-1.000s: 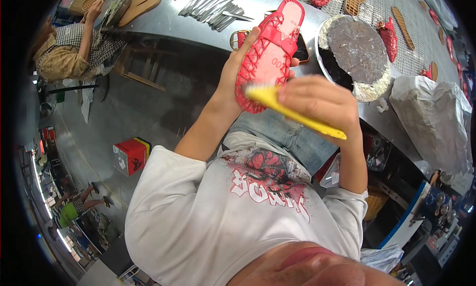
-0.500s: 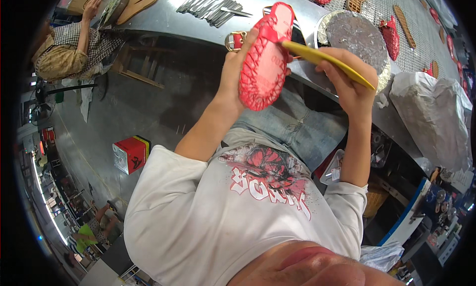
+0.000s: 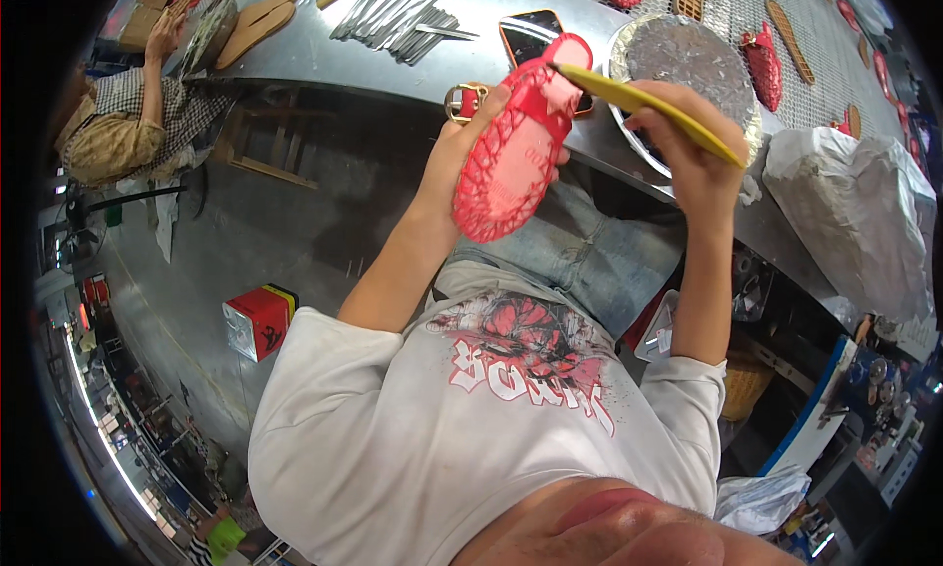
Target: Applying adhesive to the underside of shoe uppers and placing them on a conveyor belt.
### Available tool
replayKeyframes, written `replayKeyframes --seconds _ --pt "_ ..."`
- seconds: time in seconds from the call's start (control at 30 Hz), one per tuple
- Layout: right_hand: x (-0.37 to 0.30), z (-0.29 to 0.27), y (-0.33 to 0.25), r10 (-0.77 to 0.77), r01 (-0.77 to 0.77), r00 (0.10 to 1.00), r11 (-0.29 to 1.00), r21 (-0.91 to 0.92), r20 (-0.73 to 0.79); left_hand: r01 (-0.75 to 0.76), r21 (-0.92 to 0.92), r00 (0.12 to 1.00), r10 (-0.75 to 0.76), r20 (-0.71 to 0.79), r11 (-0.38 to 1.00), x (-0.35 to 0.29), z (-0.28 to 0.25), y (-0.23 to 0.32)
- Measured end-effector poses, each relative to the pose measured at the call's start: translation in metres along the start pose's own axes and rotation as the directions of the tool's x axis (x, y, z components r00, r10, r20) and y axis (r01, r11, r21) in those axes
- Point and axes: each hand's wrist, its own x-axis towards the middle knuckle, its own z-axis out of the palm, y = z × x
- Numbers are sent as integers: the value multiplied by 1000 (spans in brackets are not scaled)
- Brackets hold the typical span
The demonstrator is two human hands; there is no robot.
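Note:
My left hand (image 3: 450, 163) is wrapped round a red woven shoe (image 3: 475, 195), holding it with its pale pink underside facing up. A strap with a gold buckle (image 3: 466, 103) sticks out beside my left thumb. In my right hand (image 3: 695, 144) is a long, flat yellow tool (image 3: 614, 92), gripped by its wide end. The tool's narrow, dark tip reaches the shoe's heel end; whether it touches cannot be made out. A red band crosses the underside just below that tip.
Behind the shoe, a phone (image 3: 521, 34) lies on the metal table (image 3: 305, 51) near a pile of metal strips (image 3: 388, 26). To the right stand a round glue-crusted pan (image 3: 678, 60) and a white plastic bag (image 3: 845, 203). Another person (image 3: 118, 124) works at far left.
The shoe has shifted down and left, tilting further. The yellow tool's tip has moved from the red band up to the heel end. Both hands keep their grips.

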Motion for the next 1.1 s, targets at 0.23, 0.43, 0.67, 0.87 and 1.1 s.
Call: replayKeyframes --seconds 0.23,0.43,0.67,0.87,1.1 --pt "1 -22 -12 -285 363 869 923 -131 405 82 -28 995 -80 60 996 -6 -13 3" --pt "-2 -6 -11 -384 400 916 893 -207 114 108 -127 993 -102 51 986 4 -15 1" --pt "14 -9 2 100 -100 995 994 36 -1 60 -47 997 -57 51 997 -7 -28 8" --pt "33 27 -3 67 -74 992 995 65 105 5 56 997 -9 72 998 -9 -51 17" --pt "124 95 27 -282 327 928 931 -164 244 0 -161 988 25 152 987 -30 -89 17"
